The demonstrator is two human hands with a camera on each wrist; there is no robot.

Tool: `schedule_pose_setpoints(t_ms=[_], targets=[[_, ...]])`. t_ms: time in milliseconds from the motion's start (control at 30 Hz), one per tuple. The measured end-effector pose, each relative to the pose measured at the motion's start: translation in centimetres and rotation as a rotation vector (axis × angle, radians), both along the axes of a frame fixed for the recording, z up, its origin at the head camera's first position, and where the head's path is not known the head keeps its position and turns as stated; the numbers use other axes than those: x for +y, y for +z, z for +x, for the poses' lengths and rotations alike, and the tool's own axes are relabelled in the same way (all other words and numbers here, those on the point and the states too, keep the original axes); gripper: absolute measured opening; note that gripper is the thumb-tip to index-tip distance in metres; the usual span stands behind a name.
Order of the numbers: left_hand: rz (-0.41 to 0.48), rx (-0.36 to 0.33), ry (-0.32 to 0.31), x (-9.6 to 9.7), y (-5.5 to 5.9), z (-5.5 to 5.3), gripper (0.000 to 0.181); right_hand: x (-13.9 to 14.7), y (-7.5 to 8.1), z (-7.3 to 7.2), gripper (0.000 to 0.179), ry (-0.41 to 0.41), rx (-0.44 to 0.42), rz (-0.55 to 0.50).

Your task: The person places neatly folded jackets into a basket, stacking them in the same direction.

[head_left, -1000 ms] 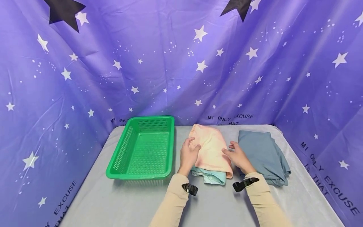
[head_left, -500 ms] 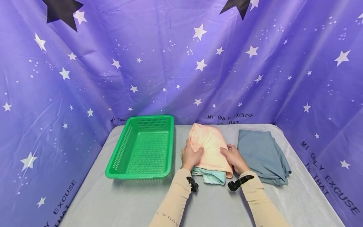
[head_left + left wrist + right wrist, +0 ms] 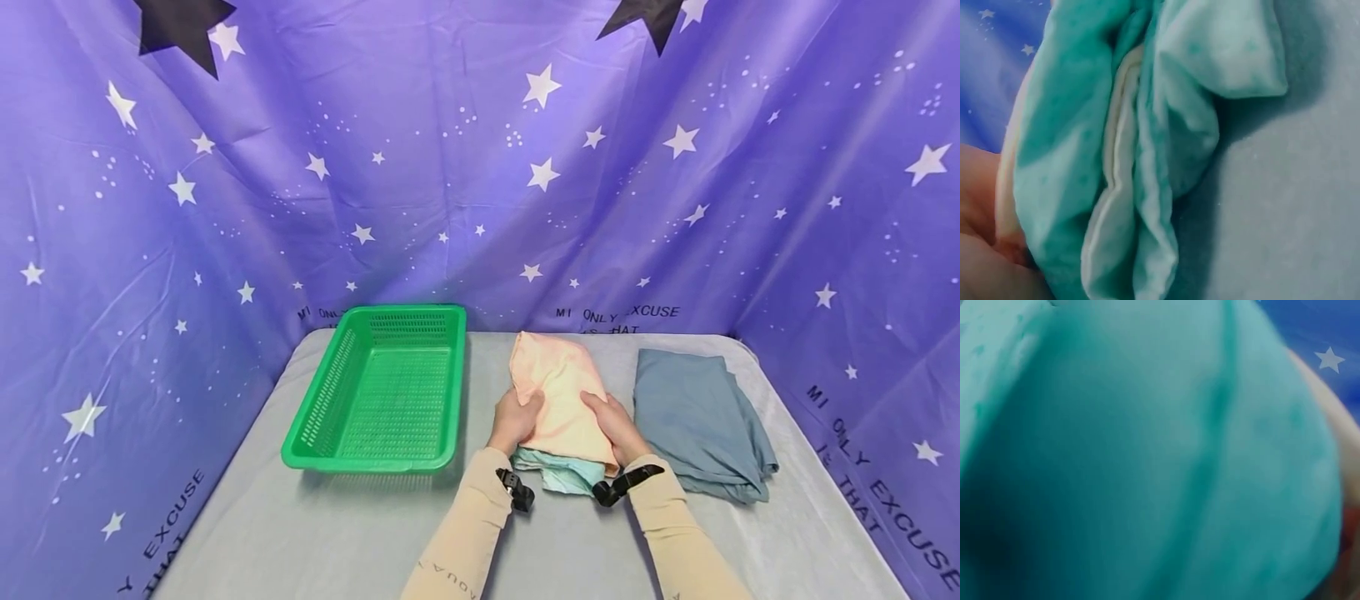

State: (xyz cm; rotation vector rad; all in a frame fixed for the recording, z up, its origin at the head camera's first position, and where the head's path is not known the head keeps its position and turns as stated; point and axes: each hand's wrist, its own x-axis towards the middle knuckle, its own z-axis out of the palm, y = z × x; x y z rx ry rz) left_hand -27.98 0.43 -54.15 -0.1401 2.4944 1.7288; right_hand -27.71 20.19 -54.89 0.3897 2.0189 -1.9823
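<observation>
A folded peach cloth (image 3: 562,392) lies in the head view with mint-green layers (image 3: 562,472) showing beneath its near end. My left hand (image 3: 516,417) grips its left side, thumb on top and fingers out of sight underneath. On the opposite side, my right hand (image 3: 617,425) holds the edge in the same way, with the thumb over the peach surface. Several loose mint folds (image 3: 1066,156) fill much of the left wrist view and stand over the grey tabletop. The right wrist view is nearly covered by blurred mint fabric (image 3: 1147,456).
To the left stands a green plastic basket (image 3: 447,417) with slotted walls and nothing inside. A folded blue-grey cloth (image 3: 697,425) lies to the right, close to my right hand. Grey fabric covers the table (image 3: 337,533), and purple star-printed curtains (image 3: 450,167) enclose it on three sides.
Both hands have come in from beside the peach cloth and taken hold of its two sides. The cloth's near end has bunched slightly between them.
</observation>
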Motion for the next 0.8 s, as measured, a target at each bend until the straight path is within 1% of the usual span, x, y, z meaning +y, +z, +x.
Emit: schedule_pose_setpoints(t_ms=[100,167,233,300,400,467,567,700,800], targets=[[0.11,-0.074,-0.054,-0.12,-0.5,-0.36,0.032,0.24,-0.22,0.0,0.075,0.007,0.004,-0.004],[0.153,-0.113,-0.082,-0.25,-0.74,-0.57,0.033,0.36,-0.36,0.03,0.076,0.028,0.017,-0.013],[0.176,-0.136,-0.095,-0.33,-0.88,-0.69,0.037,0.42,-0.48,0.08,0.073,0.033,0.024,-0.028],[0.177,-0.143,-0.1,-0.32,-0.94,-0.71,0.046,0.53,-0.6,0.15,0.072,0.03,0.03,-0.036],[0.166,-0.146,-0.099,-0.54,-0.86,-0.4,0.065,0.57,-0.72,0.25,0.071,0.019,0.029,-0.044],[0.164,-0.147,-0.103,-0.58,-0.82,-0.2,0.072,0.65,-0.8,0.36,0.072,0.014,0.032,-0.051],[0.187,-0.158,-0.103,-0.52,-0.83,-0.14,0.068,0.7,-0.89,0.51,0.072,0.0,0.037,-0.05],[0.237,-0.159,-0.082,-0.35,-0.94,-0.22,0.057,0.56,-0.93,0.54,0.069,-0.016,0.043,-0.045],[0.268,-0.154,-0.071,-0.24,-1.06,-0.2,0.056,0.44,-0.85,0.57,0.067,-0.029,0.044,-0.056]])
